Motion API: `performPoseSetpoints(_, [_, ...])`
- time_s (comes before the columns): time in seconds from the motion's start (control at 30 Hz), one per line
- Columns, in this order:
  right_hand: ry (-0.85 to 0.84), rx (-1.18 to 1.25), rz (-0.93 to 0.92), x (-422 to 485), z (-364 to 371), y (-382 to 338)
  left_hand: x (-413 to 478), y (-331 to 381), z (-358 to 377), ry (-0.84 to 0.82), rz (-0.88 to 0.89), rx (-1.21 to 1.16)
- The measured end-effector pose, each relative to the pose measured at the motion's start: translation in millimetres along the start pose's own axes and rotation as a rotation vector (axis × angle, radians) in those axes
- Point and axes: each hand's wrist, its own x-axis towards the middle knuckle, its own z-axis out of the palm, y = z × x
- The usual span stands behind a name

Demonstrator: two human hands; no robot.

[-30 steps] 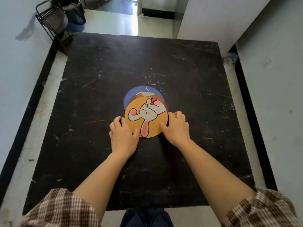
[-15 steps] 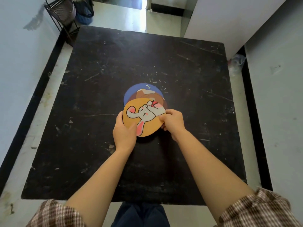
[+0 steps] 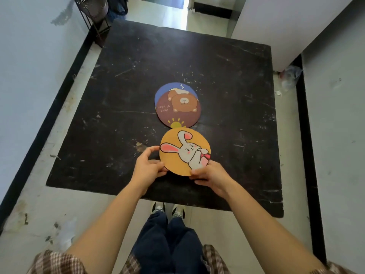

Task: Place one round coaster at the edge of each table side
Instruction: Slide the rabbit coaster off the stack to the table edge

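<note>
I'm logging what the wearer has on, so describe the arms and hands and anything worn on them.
Both hands, left and right, are bare: no gloves, rings or watch visible. The forearms are uncovered, with brown and cream checked sleeves pushed up near the elbows at the bottom corners of the view.

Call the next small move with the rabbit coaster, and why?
Probably lower it flat at the near edge of the table, then let go. Both the left hand and right hand pinch the rabbit coaster by its near rim, already clear of the stack at mid-table and close to that edge, where no coaster lies yet.
</note>
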Motion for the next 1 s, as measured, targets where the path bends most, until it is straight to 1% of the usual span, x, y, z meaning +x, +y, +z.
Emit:
performPoseSetpoints(0.03, [0.027, -0.015, 0.002, -1.4, -3.7, 3.8, -1.9, -2.4, -4.8, -0.014, 0.018, 0.049])
performPoseSetpoints(0.13, [0.175, 0.086, -0.011, 0.4, -12.1, 11.6, -5.5, -6.0, -17.8, -0.094, 0.041, 0.19])
performPoseSetpoints(0.17, [0.217, 0.08, -0.018, 1.1, -13.1, 13.3, -5.4, -6.8, -21.4, -0.125, 0.051, 0.241])
performPoseSetpoints(0.23, [0.258, -0.032, -0.028, 2.2, -12.6, 19.6, -4.0, -8.5, -26.7, -0.157, 0.072, 0.329])
performPoseSetpoints(0.3, [0.273, -0.16, -0.038, 1.3, -8.6, 27.8, -1.5, -11.7, -29.5, -0.116, 0.094, 0.404])
performPoseSetpoints(0.37, [0.297, -0.238, -0.056, 0.3, -4.6, 35.4, -0.5, -16.6, -30.8, -0.028, 0.112, 0.461])
performPoseSetpoints(0.5, [0.332, -0.303, -0.082, -1.0, 0.6, 41.5, -2.6, -25.3, -31.2, 0.094, 0.125, 0.445])
performPoseSetpoints(0.6, [0.359, -0.289, -0.087, -1.1, 4.4, 43.1, -2.2, -28.9, -32.4, 0.164, 0.146, 0.429])
performPoseSetpoints(0.8, [0.454, -0.29, -0.1, 1.5, 11.1, 47.3, 1.9, -32.0, -30.3, 0.211, 0.207, 0.419])
performPoseSetpoints(1.0, [0.494, -0.341, -0.086, 2.5, 14.9, 50.4, 3.7, -37.0, -30.3, 0.222, 0.246, 0.452])
